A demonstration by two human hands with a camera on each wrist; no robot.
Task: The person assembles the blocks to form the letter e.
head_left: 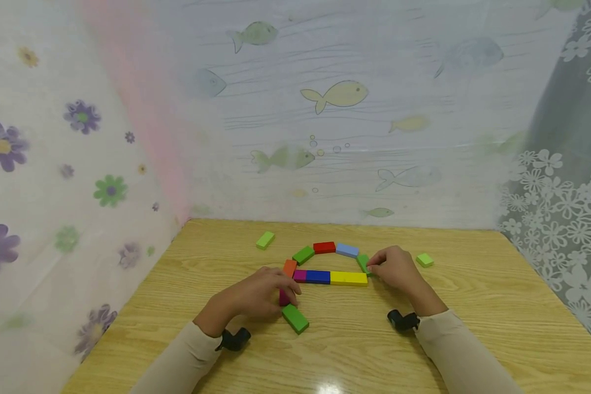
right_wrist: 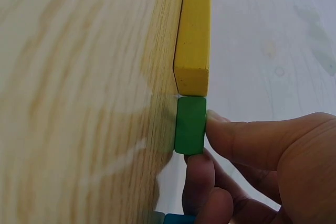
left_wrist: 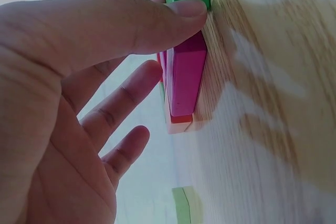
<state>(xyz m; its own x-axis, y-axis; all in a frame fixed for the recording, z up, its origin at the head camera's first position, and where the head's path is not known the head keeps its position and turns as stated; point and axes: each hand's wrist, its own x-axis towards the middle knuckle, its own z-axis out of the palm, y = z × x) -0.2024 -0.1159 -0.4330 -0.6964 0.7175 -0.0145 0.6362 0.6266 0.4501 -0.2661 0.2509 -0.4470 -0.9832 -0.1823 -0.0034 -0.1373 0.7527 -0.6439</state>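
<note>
My right hand [head_left: 396, 268] pinches a green block [right_wrist: 190, 125] between thumb and fingers, right at the end of the yellow block [head_left: 348, 278]. My left hand [head_left: 261, 290] straddles a magenta block [left_wrist: 188, 74], thumb on the near side and index finger mostly hidden behind. The thumb tip overlaps where it meets another green block [head_left: 295, 318]; the other fingers are spread. An orange block [head_left: 289, 267] lies just beyond. From there a green block [head_left: 303, 255], a red block [head_left: 324, 248] and a light blue block [head_left: 347, 250] curve round to the right hand.
A blue block [head_left: 318, 277] and a small purple block [head_left: 300, 276] continue the straight row with the yellow one. Lime blocks lie apart at the back left [head_left: 265, 240] and right [head_left: 424, 260]. A fish-patterned curtain [head_left: 345, 137] borders the wooden table [head_left: 473, 339] behind.
</note>
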